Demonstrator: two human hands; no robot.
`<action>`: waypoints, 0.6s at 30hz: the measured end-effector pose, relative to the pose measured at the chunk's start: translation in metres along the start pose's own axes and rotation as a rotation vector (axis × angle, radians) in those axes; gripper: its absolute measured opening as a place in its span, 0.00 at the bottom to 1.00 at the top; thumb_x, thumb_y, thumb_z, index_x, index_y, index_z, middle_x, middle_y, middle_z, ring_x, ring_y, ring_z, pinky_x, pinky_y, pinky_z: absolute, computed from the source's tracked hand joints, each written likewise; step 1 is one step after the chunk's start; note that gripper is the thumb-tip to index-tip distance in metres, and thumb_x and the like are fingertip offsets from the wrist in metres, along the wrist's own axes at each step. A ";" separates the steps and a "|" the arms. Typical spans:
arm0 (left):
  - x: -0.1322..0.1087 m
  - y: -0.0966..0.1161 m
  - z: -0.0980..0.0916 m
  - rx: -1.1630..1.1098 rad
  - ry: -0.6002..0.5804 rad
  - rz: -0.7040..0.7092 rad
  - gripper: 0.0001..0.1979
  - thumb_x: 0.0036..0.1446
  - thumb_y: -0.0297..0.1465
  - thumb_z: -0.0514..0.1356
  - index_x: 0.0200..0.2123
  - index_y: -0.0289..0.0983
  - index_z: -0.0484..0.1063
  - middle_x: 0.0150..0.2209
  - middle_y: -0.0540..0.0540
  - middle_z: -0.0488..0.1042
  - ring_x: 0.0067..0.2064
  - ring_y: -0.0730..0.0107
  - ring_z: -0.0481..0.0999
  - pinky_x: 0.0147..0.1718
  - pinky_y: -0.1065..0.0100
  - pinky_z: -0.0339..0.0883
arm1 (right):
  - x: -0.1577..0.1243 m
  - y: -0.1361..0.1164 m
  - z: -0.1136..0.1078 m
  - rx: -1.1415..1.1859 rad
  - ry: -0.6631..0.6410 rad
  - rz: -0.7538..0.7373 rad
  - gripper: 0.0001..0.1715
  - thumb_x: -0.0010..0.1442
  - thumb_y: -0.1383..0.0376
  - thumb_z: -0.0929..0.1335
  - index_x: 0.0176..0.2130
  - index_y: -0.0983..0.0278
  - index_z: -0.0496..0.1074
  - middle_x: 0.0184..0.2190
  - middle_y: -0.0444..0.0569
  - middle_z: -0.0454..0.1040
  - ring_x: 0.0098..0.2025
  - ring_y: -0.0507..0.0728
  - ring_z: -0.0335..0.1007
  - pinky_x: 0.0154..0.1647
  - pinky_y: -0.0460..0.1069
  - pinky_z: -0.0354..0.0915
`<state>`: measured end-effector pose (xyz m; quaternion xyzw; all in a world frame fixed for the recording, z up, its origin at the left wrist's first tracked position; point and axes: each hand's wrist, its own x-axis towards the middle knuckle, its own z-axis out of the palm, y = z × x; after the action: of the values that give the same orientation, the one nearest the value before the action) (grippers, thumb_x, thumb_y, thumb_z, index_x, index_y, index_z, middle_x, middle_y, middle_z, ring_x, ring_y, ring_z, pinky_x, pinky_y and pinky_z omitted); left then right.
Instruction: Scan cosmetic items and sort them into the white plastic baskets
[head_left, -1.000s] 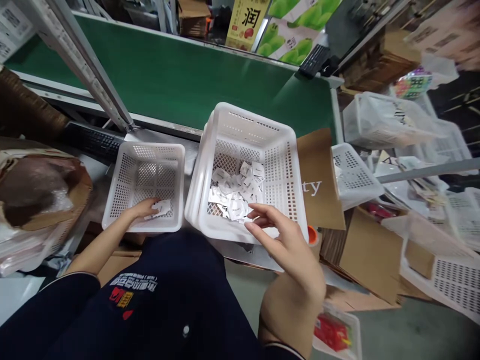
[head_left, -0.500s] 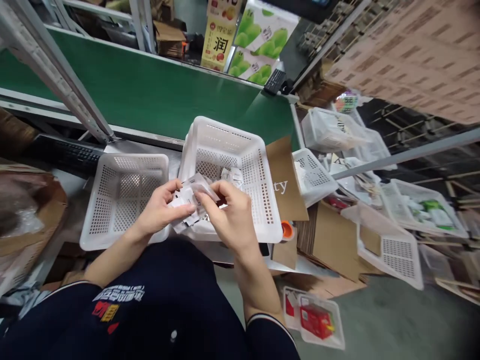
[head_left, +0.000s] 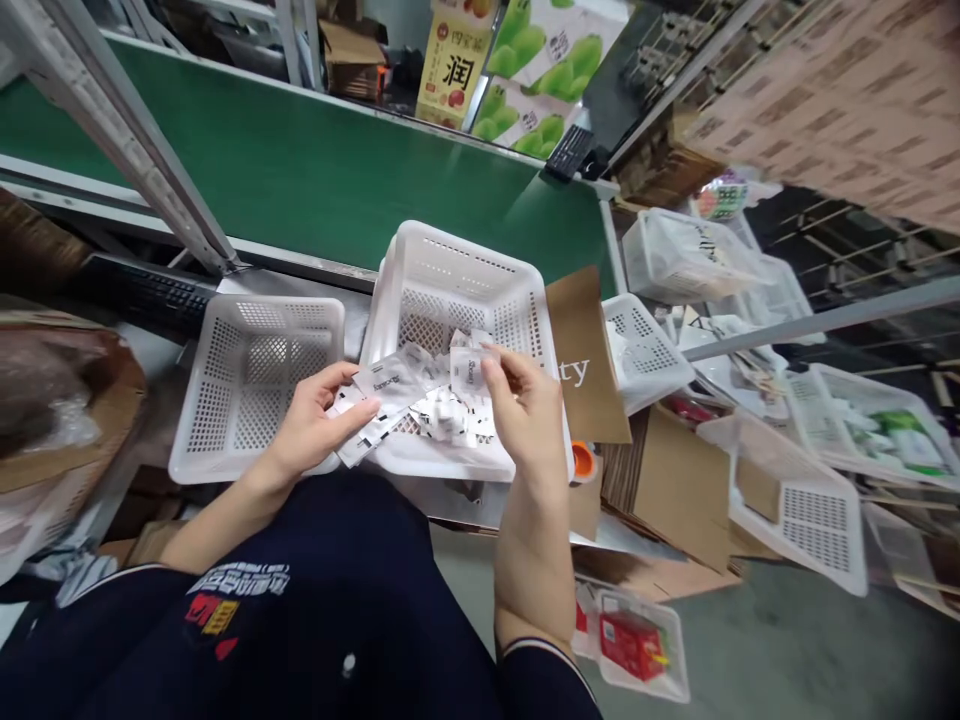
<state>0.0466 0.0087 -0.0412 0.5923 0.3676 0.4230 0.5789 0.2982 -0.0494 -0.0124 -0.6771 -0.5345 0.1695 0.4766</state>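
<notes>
My left hand (head_left: 319,418) is closed on a fanned bunch of small white packets (head_left: 386,385), pinned under the thumb at the near left rim of a white perforated basket (head_left: 555,400). Over that basket's right half, my right hand (head_left: 529,400) pinches a single white packet (head_left: 466,375) with dark lettering between thumb and fingers. More loose packets (head_left: 442,415) lie in a heap on the basket's floor below both hands. What exactly the packets contain cannot be made out.
A second white basket (head_left: 259,390) stands at the left. Behind runs a green conveyor belt (head_left: 315,170) with a metal post (head_left: 142,140). To the right are a brown cardboard flap (head_left: 589,350), an orange tape roll (head_left: 582,460), stacked cardboard (head_left: 682,490) and further white bins (head_left: 795,500).
My right hand has moved right, away from the left hand's bunch, with one packet in its fingers. The packet heap in the basket shows more. The view has shifted slightly.
</notes>
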 end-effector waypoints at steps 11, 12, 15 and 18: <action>-0.009 0.005 0.003 0.046 -0.018 -0.023 0.18 0.56 0.32 0.77 0.50 0.35 0.85 0.44 0.44 0.86 0.42 0.65 0.85 0.40 0.73 0.76 | -0.007 -0.011 0.012 0.208 -0.101 0.003 0.18 0.68 0.59 0.74 0.56 0.59 0.79 0.33 0.44 0.76 0.34 0.54 0.74 0.38 0.52 0.75; -0.009 0.005 0.001 0.049 -0.005 -0.026 0.18 0.56 0.32 0.77 0.49 0.35 0.85 0.44 0.44 0.86 0.41 0.66 0.85 0.39 0.73 0.75 | -0.006 -0.007 0.008 0.127 -0.031 0.002 0.20 0.68 0.58 0.74 0.57 0.59 0.78 0.36 0.46 0.78 0.37 0.56 0.76 0.41 0.54 0.75; -0.009 0.005 0.002 0.048 0.008 -0.036 0.15 0.57 0.32 0.77 0.46 0.36 0.84 0.41 0.46 0.86 0.39 0.67 0.84 0.37 0.74 0.74 | -0.009 -0.002 0.004 -0.008 0.032 -0.055 0.29 0.66 0.55 0.77 0.63 0.59 0.75 0.51 0.54 0.80 0.51 0.62 0.78 0.53 0.60 0.75; -0.008 0.007 0.007 0.041 -0.023 -0.036 0.12 0.58 0.32 0.76 0.44 0.36 0.84 0.38 0.47 0.85 0.37 0.69 0.82 0.36 0.75 0.73 | -0.023 -0.016 0.018 0.172 -0.207 -0.090 0.35 0.64 0.57 0.80 0.65 0.57 0.71 0.50 0.50 0.79 0.46 0.57 0.78 0.47 0.54 0.77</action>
<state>0.0494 -0.0013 -0.0349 0.6023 0.3798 0.3980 0.5784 0.2673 -0.0616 -0.0140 -0.5878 -0.5941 0.2621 0.4825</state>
